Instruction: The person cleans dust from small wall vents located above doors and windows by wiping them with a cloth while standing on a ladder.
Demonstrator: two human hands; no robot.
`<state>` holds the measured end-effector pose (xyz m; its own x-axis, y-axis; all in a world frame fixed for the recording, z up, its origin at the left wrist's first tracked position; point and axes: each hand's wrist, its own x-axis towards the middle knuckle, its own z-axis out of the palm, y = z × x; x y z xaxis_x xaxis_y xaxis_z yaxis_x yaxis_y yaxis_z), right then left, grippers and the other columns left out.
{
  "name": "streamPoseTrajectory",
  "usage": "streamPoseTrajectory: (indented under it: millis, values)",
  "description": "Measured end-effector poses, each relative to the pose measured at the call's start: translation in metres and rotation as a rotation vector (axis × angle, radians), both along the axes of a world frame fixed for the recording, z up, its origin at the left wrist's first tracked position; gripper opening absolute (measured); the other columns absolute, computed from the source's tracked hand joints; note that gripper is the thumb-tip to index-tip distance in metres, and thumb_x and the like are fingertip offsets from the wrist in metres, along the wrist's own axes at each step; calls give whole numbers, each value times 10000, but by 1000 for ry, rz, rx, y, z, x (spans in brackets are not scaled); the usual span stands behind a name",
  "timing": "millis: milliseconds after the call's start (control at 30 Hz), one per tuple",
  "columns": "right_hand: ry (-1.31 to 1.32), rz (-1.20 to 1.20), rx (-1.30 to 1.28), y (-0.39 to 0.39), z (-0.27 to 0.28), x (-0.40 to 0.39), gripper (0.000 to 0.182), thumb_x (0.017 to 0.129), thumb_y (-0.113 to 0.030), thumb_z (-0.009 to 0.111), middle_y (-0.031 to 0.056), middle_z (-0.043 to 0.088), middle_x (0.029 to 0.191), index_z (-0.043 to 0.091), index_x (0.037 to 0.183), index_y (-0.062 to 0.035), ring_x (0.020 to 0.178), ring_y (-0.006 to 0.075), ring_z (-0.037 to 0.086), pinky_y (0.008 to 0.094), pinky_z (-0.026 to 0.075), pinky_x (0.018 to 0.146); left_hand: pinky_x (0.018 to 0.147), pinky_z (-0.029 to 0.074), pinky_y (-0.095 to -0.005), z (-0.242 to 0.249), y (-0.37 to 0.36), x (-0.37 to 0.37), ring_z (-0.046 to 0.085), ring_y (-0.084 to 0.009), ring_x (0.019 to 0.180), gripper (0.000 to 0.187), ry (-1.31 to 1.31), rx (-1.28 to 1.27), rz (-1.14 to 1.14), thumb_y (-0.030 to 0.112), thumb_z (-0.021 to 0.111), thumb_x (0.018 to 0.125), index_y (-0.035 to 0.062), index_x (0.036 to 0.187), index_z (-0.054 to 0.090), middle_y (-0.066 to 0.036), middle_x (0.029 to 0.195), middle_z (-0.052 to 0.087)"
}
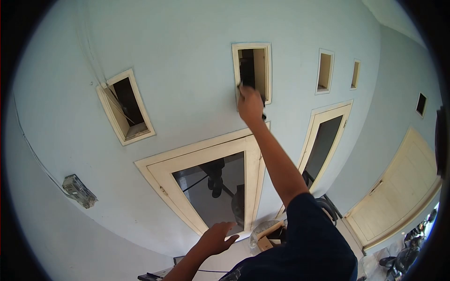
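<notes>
My right hand (251, 104) is raised at the lower left part of a cream-framed wall opening (260, 70). Its fingers are closed around a dark object, of which only small parts show beside the hand; what it is I cannot make out. Low in the view, my left hand (218, 239) is held in front of the bottom of a cream-framed glass window (220, 187). Its fingers are apart and nothing is in them.
Another framed opening (125, 107) with thin cables is at left, above a grey box (79, 191) on the wall. Smaller openings, a second window (323, 140) and a cream door (391, 187) are at right. A cardboard box (266, 241) stands on the floor below.
</notes>
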<state>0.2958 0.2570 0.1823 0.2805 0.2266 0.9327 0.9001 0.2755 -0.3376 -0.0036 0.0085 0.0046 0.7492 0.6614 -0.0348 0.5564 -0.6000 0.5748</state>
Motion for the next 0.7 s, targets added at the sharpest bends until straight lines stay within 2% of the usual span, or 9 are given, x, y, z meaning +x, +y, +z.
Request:
streamPoseTrajectory:
  millis: [67,133,200,267,367,467,567,700]
  values:
    - [-19,28,36,1,-22,3,265,847,-24,604,169,688,1022,706,1091,-39,988,375,638,491,535,817,1020,475,-422,-7,-3,2,594,-338,1197,521,70,-51,-93,380,654,968,55,1361,549,-184,1237,647]
    - [46,46,-116,-2,-19,1,232,848,-38,606,176,690,1022,713,1054,-30,982,376,645,496,535,816,1018,477,-422,-9,-5,5,596,-336,1195,516,91,-88,-104,386,652,969,61,1358,553,-183,1237,648]
    - [19,23,14,7,23,3,186,864,-49,598,175,692,994,716,1004,-18,948,385,653,490,539,803,1015,479,-421,-6,-5,6,598,-334,1193,510,116,-123,-115,391,651,971,67,1354,557,-182,1238,648]
    - [39,-55,-35,-1,84,-9,194,880,-63,593,165,695,976,719,1021,-15,924,388,656,488,540,797,1006,475,-456,-3,-4,5,586,-372,1181,483,78,-126,-98,382,641,969,68,1331,579,-195,1246,640]
    - [83,-24,8,9,120,-7,232,886,-65,592,158,695,979,715,1078,-18,936,384,654,478,545,786,1017,480,-420,-9,-1,0,603,-332,1190,502,108,-79,-84,404,642,974,66,1338,571,-180,1248,645]
    - [-22,-36,84,4,65,-3,242,886,-70,599,158,699,999,726,1085,-18,941,379,661,467,554,791,1015,481,-421,-14,0,0,604,-332,1186,497,142,-41,-82,408,633,979,69,1338,574,-179,1244,645]
    - [-9,37,61,3,4,2,228,876,-62,598,159,703,1019,741,1047,-17,950,376,667,461,558,802,1014,480,-423,-6,-7,7,603,-335,1184,505,172,-85,-124,418,623,984,71,1346,570,-177,1243,645]
    - [46,8,-55,2,23,-1,227,871,-52,590,159,705,1036,749,1028,-14,966,377,666,467,554,813,1009,483,-423,-3,-7,12,603,-335,1182,510,172,-154,-160,430,618,986,68,1344,571,-178,1240,645]
